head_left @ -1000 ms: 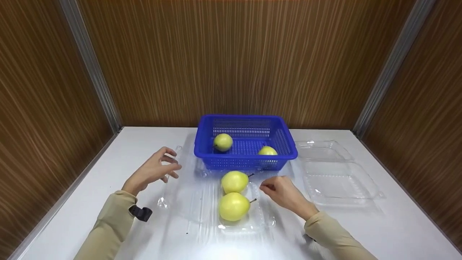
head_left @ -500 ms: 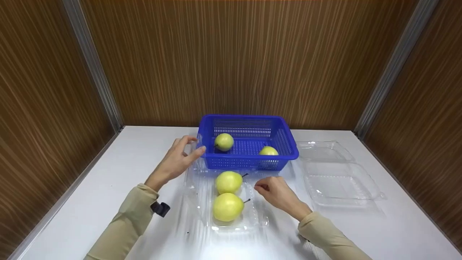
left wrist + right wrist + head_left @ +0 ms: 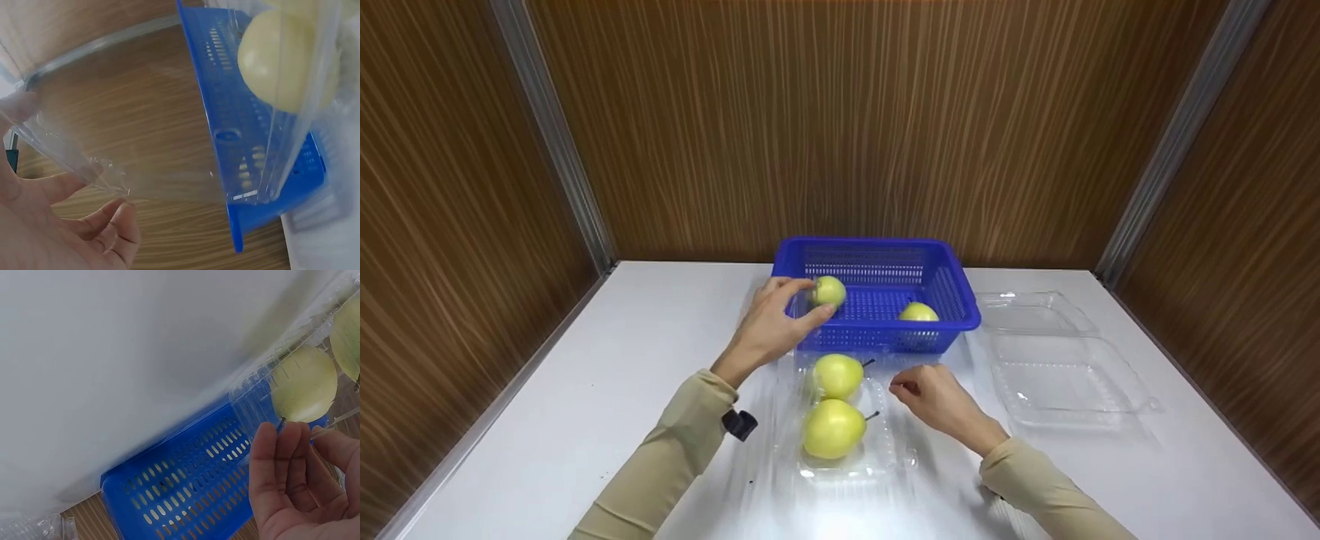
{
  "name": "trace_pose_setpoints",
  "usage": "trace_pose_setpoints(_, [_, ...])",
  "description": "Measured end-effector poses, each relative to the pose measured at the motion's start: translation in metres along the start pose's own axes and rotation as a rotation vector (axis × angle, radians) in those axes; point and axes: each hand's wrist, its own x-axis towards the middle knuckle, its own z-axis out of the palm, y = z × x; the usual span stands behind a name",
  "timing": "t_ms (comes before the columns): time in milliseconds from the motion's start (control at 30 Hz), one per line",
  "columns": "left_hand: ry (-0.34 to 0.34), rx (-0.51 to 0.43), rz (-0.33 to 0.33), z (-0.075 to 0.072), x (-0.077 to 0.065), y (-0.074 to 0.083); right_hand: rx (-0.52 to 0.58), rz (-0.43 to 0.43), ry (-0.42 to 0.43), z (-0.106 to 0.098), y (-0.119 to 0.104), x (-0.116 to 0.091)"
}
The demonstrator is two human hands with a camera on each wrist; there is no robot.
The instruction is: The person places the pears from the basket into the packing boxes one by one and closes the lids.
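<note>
The bent fingers of the left hand (image 3: 775, 322) grasp the edge of a clear lid (image 3: 146, 146), thumb against one face and fingers against the other; it stands raised at the left of its clear container (image 3: 877, 450), near the middle of the white table (image 3: 570, 405). The right hand (image 3: 941, 401) seems to pinch the container's right rim — fingertips curled together. Inside sit a far pear (image 3: 838, 376) and a near pear (image 3: 834, 429), stems toward the right. Just beyond is a blue basket (image 3: 877, 326) with two more pears (image 3: 829, 291); at right lies a second plastic box (image 3: 1065, 375).

In my judgement, the thin lid could bend and slip, or catch on a stem or the basket — then the container may tilt and pears may roll. No brand, label or writing is readable.
</note>
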Motion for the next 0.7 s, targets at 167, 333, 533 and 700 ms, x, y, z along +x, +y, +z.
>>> trace_pose_setpoints(167, [0.008, -0.015, 0.014, 0.012, 0.003, 0.006, 0.012, 0.001, 0.001, 0.0, 0.001, -0.001])
trace_pose_setpoints(333, [0.038, 0.021, 0.055, 0.025, 0.004, 0.011, 0.002, 0.014, 0.021, 0.0, 0.0, -0.002])
trace_pose_setpoints(533, [-0.004, 0.061, 0.091, 0.04, 0.005, 0.013, 0.025, 0.044, 0.058, -0.001, 0.002, -0.002])
trace_pose_setpoints(700, [-0.114, 0.079, 0.066, 0.047, 0.0, 0.01, 0.18, 0.1, 0.028, -0.002, 0.006, 0.001])
